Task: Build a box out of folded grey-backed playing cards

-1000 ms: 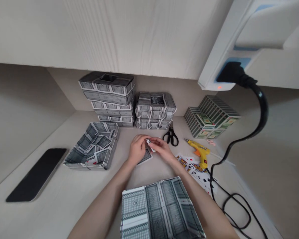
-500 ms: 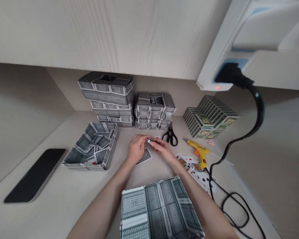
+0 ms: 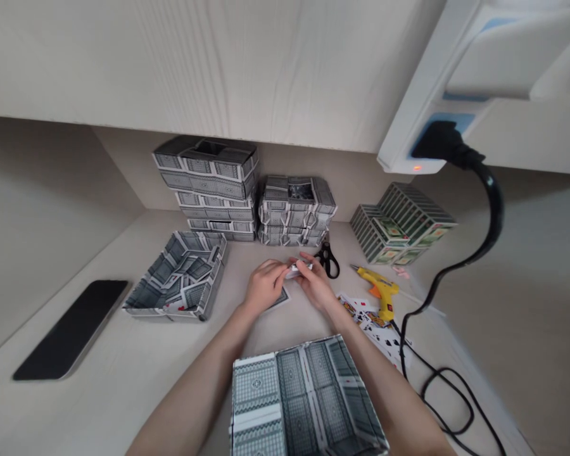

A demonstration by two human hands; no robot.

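A small white playing card (image 3: 293, 272), perhaps folded, is pinched between my two hands above the desk. My left hand (image 3: 265, 284) grips its left end with the fingertips. My right hand (image 3: 315, 282) has its thumb on top and fingers behind the card. Under and beside my left hand lies another playing card (image 3: 280, 299), face down and partly covered. Just behind my right hand rest black scissors (image 3: 329, 259). In front of my forearms stands a box made of playing cards (image 3: 308, 399), cut off by the bottom of the view.
At left are an open card-covered tray (image 3: 171, 312) holding loose cards and a black phone (image 3: 73, 329). Card boxes (image 3: 218, 183) are stacked behind. To the right lie a yellow glue gun (image 3: 379, 290), scattered cards (image 3: 380, 335) and a black cable (image 3: 449, 272); green card packs (image 3: 408, 218) stand beyond.
Both hands have shifted slightly rightward, and my right hand has turned so its thumb presses on the card. More of the card's white surface shows now. The view has moved a little.
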